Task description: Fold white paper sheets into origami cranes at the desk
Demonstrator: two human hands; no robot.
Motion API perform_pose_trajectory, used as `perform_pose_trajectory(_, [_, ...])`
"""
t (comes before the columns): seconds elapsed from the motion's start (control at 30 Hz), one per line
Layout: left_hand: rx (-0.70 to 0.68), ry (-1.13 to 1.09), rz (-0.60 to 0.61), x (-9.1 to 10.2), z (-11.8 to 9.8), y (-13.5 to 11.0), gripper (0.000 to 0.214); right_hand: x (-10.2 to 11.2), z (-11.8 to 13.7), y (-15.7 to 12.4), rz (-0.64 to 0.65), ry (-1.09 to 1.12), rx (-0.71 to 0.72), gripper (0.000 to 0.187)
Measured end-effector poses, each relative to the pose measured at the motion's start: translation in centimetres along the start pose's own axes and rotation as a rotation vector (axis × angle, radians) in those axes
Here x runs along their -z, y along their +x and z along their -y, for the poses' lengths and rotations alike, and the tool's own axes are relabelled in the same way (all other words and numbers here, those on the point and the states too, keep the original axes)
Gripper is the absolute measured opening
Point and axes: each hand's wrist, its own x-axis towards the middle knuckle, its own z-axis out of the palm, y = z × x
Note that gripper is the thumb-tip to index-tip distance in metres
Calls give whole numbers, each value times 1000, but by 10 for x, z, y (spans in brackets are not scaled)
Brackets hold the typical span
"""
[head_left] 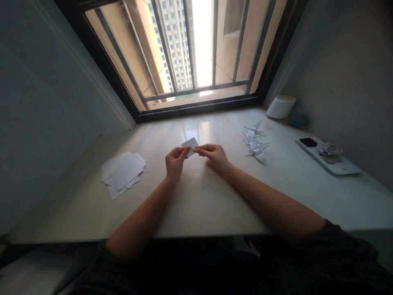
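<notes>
A small folded piece of white paper [190,143] is held between both hands, just above the middle of the table. My left hand [175,161] pinches its near left edge with thumb and fingers. From the other side, my right hand [215,155] pinches its near right edge. The fingertips almost meet and hide the lower part of the paper, so its exact folds cannot be made out. To the right, several folded paper cranes [255,143] lie bunched in a row. A loose stack of white paper sheets [124,170] rests to the left.
The white table [196,205] runs up to a barred window [199,106] with a dark frame. At the right lie a phone [334,162] with a round grip on its back, a white cup-like container [281,107] and a small dark object [297,121] by the wall.
</notes>
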Motion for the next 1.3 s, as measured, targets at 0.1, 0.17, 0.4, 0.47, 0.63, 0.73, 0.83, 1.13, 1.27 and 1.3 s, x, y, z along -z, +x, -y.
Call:
perform_pose_trajectory(0.1, [-7, -28, -15, 0, 2, 1, 26, 1, -1, 0, 6, 20, -8, 28])
perform_pose_trajectory(0.17, [-6, -35, -14, 0, 2, 2, 26, 1, -2, 1, 7, 31, -18, 28])
perform_pose_trajectory(0.4, [-37, -20, 8, 0, 1, 1, 26, 1, -2, 1, -12, 81, -57, 34])
perform_pose_trajectory(0.47, [-55, -15, 9, 0, 1, 0, 25, 1, -3, 1, -13, 92, -60, 35])
perform_pose_trajectory(0.63, [-66, -17, -1, 0, 3, 1, 25, 1, -3, 1, -8, 104, -66, 33])
perform_pose_trajectory(0.73, [-65, -28, -1, 0, 3, 1, 25, 1, -2, 1, -6, 100, -68, 34])
perform_pose_trajectory(0.83, [-63, -25, -9, 0, 3, 1, 26, 1, -2, 1, -10, 87, -76, 34])
perform_pose_trajectory(1.13, [-78, 33, 12, 1, 3, 1, 27, 3, -4, 3, 2, 94, -95, 34])
perform_pose_trajectory(1.27, [-80, 74, 53, 2, -2, -1, 29, 4, -4, 3, -11, 83, -84, 33])
perform_pose_trajectory(1.3, [-82, 68, 64, 2, -3, -2, 30, 4, -5, 4, -13, 87, -80, 33])
